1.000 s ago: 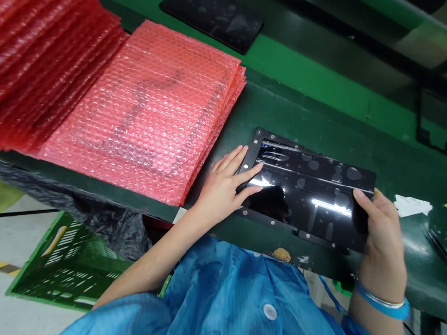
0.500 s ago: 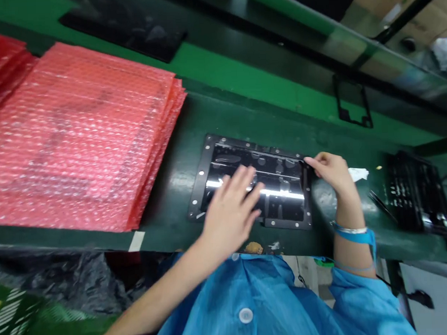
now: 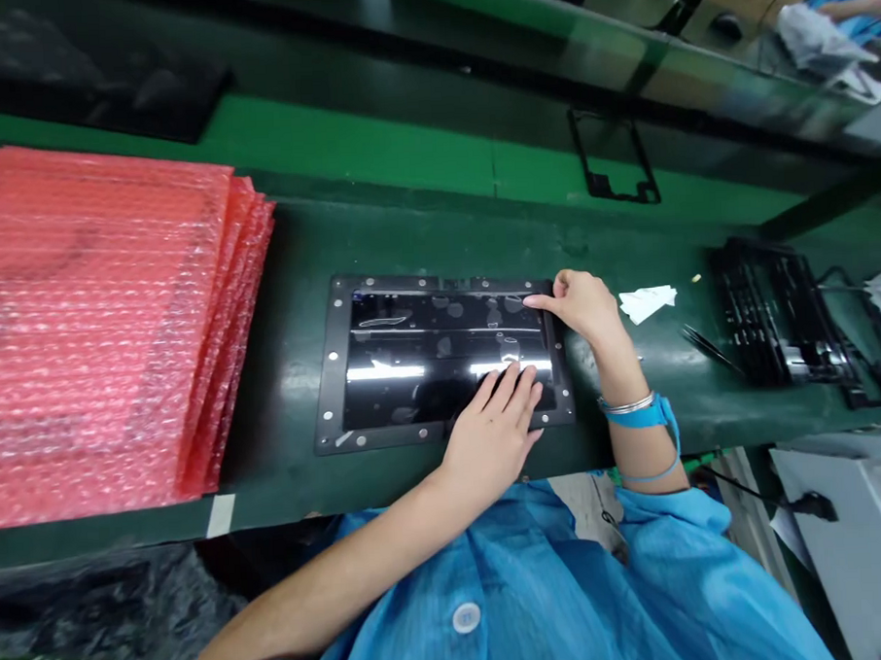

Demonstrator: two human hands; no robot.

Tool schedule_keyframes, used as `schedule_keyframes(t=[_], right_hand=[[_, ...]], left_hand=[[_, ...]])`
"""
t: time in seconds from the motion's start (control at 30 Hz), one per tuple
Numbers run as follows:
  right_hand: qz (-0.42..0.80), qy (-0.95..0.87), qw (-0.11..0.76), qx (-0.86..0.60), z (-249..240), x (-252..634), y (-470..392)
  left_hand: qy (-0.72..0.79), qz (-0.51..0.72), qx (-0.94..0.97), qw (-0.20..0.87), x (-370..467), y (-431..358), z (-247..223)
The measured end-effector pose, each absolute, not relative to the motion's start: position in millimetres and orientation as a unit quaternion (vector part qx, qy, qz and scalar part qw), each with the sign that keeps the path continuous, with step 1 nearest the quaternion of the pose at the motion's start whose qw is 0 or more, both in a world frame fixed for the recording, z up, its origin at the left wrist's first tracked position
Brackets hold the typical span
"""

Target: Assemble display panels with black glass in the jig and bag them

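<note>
Across the middle, desk (image 3: 282,376): dark green top, a pale tape strip (image 3: 221,516) on its near edge.
Red bubble-wrap sheets (image 3: 90,336): piled at the desk's left end, reaching almost to the near edge.
Black screen panel (image 3: 427,350): flat, midway along the desk, closer to the near edge than the far; round silver dots line its border.
Black frames (image 3: 767,306): grouped toward the desk's right end.
Single frame (image 3: 621,196): by the far edge, right of centre.
Left hand (image 3: 493,430): flattened, fingers slightly spread, on the panel's near side, right of its middle.
Right hand (image 3: 585,304): at the panel's far right corner, thumb extended, fingers curled; whether it grips anything, cannot tell.
Tweezers (image 3: 710,345): between right hand and frames.
White scrap (image 3: 648,302): just right of that hand.
</note>
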State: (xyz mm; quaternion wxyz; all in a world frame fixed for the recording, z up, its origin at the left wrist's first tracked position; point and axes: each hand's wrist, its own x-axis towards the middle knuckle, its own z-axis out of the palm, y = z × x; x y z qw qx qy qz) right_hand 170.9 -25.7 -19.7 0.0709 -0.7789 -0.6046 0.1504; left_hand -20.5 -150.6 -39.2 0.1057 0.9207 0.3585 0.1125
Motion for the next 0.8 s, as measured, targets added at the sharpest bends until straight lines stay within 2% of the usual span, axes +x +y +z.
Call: schedule_keyframes(t=[0.1, 0.17, 0.3, 0.47, 0.63, 0.8], right_hand=[[0.169, -0.581, 0.128, -0.786, -22, 171, -31], [0.180, -0.565, 0.165, -0.788, -23, 171, -35], [0.183, -0.552, 0.197, -0.789, -24, 169, -42], [0.188, -0.533, 0.268, -0.780, -23, 165, -44], [0.330, -0.494, 0.408, -0.693, -31, 160, -46], [0.393, -0.474, 0.459, -0.641, -39, 151, -49]], left_hand=[[0.340, 0.134, 0.917, 0.161, -28, -128, -30], [0.385, 0.165, 0.890, 0.180, -34, -107, -23], [0.488, 0.229, 0.826, 0.163, -42, -71, -18], [0.540, 0.226, 0.798, 0.142, -42, -55, -23], [0.546, 0.308, 0.771, 0.117, -47, -52, -13], [0.511, 0.416, 0.748, 0.078, -82, -57, -2]])
